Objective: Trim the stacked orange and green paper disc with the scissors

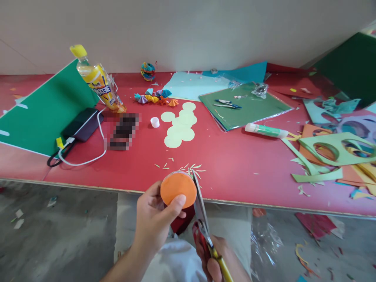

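My left hand pinches an orange paper circle, thumb on its face and fingers behind. A whitish edge along its top hints at more than one layer, but I cannot tell. In my right hand is a pair of scissors with red and yellow handles. Their blades point up beside the circle's right edge. Just past the circle, thin pale-green paper slivers lie scattered on the red tabletop. Farther back, several pale-green paper circles overlap in a cluster.
A small white cap and folded coloured paper pieces lie behind. At left are a drink bottle, a power bank and a white cable. To the right lie a glue stick, green sheets and cut paper scraps.
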`<state>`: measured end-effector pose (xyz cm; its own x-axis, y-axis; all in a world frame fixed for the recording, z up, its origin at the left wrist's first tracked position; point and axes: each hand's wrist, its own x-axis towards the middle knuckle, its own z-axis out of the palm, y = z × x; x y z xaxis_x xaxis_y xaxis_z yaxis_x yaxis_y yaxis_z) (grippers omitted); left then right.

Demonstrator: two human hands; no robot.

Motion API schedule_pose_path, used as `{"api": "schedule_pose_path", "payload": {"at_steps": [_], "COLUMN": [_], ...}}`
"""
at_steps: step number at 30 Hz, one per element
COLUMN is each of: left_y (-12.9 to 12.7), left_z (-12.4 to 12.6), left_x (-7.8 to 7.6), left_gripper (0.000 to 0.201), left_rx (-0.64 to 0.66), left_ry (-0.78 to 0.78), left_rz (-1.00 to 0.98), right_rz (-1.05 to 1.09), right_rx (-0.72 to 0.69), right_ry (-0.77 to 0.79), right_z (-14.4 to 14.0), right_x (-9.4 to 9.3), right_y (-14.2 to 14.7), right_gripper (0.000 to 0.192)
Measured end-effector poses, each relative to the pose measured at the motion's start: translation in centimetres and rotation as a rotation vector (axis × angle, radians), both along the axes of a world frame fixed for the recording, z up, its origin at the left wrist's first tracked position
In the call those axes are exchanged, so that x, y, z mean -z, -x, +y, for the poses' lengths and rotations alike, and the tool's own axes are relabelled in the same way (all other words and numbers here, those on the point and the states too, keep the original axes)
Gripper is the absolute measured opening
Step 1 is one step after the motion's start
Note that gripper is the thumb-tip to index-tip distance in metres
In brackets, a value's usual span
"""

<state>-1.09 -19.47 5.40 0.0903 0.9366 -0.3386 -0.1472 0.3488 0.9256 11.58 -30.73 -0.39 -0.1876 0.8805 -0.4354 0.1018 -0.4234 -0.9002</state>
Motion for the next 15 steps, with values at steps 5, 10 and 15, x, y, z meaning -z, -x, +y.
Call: {"api": "schedule_pose_path", "payload": {"at_steps": [5, 10, 15], "left_y": [0.0, 0.0, 0.0], "left_z": [0.0, 0.2, 0.5], "left_x": [-0.1, -0.4, -0.2], "left_gripper": [0.023, 0.026, 0.029], "left_rx": [0.009, 0.005, 0.007], "left_ry": [0.004, 0.011, 0.027], "left_rz": [0.009, 0.020, 0.015], "right_rz": [0.002, -0.037, -0.061], "right_rx": [0.030, 0.009, 0.003], "right_ry": [0.057, 0.075, -0.106], "right_z": [-0.1, -0.1, -0.5], "right_x": [-0.3, -0.4, -0.6], "right_y": [0.2, -0.1, -0.9], "right_gripper": [0.035, 0.035, 0.061]}}
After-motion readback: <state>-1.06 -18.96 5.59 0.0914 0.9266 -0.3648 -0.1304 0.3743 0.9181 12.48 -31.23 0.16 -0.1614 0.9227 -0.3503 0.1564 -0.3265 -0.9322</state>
